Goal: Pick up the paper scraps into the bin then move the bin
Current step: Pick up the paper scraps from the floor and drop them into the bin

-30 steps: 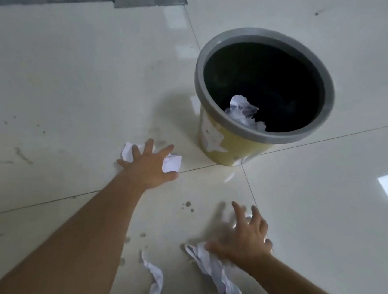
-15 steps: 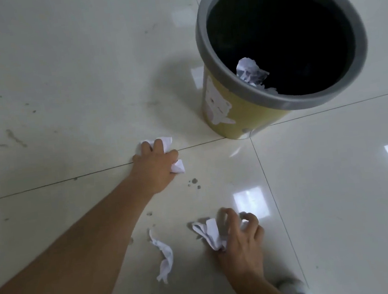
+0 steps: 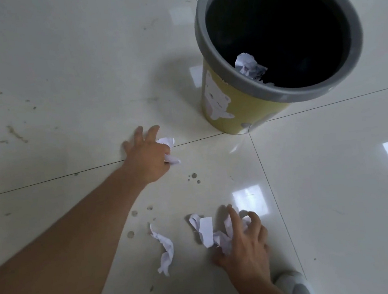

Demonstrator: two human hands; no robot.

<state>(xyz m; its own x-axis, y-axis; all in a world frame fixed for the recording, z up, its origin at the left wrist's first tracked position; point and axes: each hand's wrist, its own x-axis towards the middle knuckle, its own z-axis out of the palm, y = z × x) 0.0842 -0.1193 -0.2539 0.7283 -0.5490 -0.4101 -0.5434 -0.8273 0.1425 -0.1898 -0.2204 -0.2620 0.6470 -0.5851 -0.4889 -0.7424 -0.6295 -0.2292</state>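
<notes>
A yellow bin [image 3: 217, 105] with a grey rim stands on the tiled floor at the upper right. Crumpled paper [image 3: 249, 66] lies inside it against the near wall. My left hand [image 3: 149, 155] rests on the floor left of the bin, thumb and forefinger closed on a white paper scrap [image 3: 168, 149]. My right hand [image 3: 243, 238] is low in the view, its fingers curled over a bunch of white scraps [image 3: 206, 231] on the floor. One twisted scrap [image 3: 164, 249] lies loose between my two arms.
The floor is glossy cream tile [image 3: 339, 202] with dark grout lines and bright light reflections. Dirt smudges [image 3: 14, 132] mark the tile at the far left, and small spots lie near my left wrist. A grey and white shoe [image 3: 294, 285] shows at the bottom right.
The view has dropped closer to the floor. My left hand gathered its scrap into the thumb and forefinger. My right hand has closed further over the bunch of scraps.
</notes>
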